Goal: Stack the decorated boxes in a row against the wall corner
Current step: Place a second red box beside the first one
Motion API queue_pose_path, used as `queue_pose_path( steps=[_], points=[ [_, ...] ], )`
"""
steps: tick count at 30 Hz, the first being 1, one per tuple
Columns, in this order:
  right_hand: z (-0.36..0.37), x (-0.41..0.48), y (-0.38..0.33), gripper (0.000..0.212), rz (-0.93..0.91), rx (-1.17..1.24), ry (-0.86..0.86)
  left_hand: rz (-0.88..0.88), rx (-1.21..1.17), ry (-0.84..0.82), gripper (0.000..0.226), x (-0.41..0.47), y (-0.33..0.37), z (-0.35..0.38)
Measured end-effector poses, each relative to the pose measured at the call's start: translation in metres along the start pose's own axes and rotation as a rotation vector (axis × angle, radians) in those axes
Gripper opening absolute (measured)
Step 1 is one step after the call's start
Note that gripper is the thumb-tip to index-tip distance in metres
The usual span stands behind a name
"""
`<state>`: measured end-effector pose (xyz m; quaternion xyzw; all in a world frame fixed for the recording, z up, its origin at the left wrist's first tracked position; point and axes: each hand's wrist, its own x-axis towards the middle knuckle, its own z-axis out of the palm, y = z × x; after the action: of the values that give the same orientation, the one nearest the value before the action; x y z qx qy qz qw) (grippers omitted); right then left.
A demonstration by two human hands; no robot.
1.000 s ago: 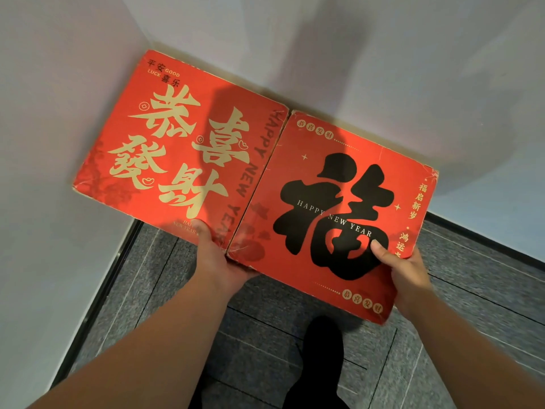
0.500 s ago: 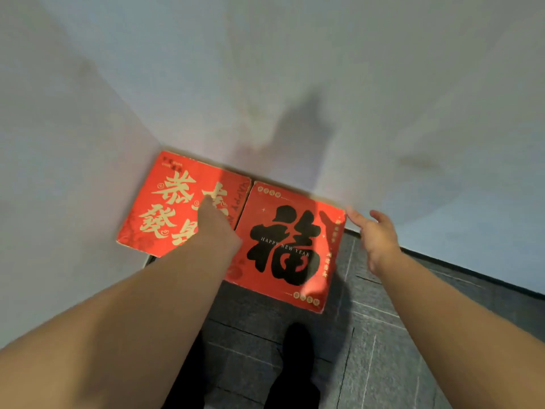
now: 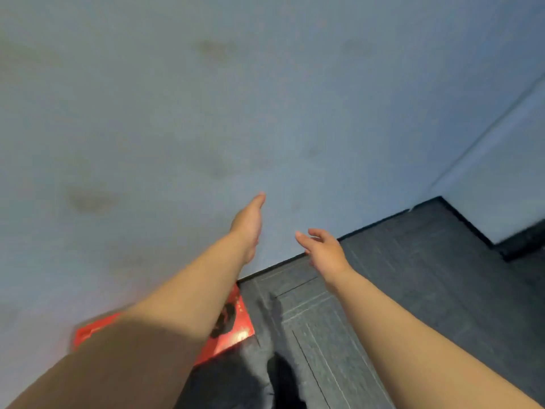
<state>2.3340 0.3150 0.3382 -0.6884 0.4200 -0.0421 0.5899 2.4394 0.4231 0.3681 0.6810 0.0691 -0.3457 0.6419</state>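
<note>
**A:** Where are your boxes right now?

**B:** Low on your left. A red decorated box (image 3: 233, 329) lies by the foot of the wall (image 3: 177, 113), mostly hidden under your left forearm. You see only its right end with part of a black character, plus a red strip further left that may be a second box; the blur makes that impossible to settle.

**A:** And your hands?

**B:** Neither one holds anything. Your left hand (image 3: 247, 224) is stretched forward, edge-on to the camera, fingers straight and together, in front of the wall; contact with the wall can't be judged. Your right hand (image 3: 323, 250) hangs loosely spread, fingers slightly curled, above the line where the wall meets the dark tiled floor (image 3: 413, 276). Both are well clear of the box.

**A:** How would you expect such a box to handle?

**B:** Judging by the thin, flat look of it, light and fairly stiff, likely printed card. The glossy face could be slick, and the corners would dent if knocked against the wall. So take the next one by two opposite edges, thumbs on top and fingers underneath, not by a corner.

**A:** Where does the next one go?

**B:** Probably the bare floor along the wall, just to the right of the red box. Slide it in flush, edge touching edge.
</note>
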Motion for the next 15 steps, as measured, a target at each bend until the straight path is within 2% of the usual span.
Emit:
queue_pose_path(
  steps=[4, 8, 12, 15],
  points=[
    [-0.112, -0.081, 0.026, 0.055, 0.030, 0.116, 0.234, 0.042, 0.199, -0.278, 0.062, -0.077, 0.007, 0.099],
    [-0.237, -0.183, 0.073, 0.057, 0.060, 0.221, 0.507, 0.085, 0.336, -0.592, 0.063, -0.185, -0.014, 0.218],
    [-0.355, -0.313, 0.153, 0.057, 0.130, 0.345, 0.821, 0.061, 0.498, -0.904, 0.064, -0.320, -0.073, 0.331],
    [-0.424, -0.419, 0.232, 0.054, 0.188, 0.480, 1.026, 0.036, 0.636, -1.101, 0.065, -0.425, -0.143, 0.404]
  ],
)
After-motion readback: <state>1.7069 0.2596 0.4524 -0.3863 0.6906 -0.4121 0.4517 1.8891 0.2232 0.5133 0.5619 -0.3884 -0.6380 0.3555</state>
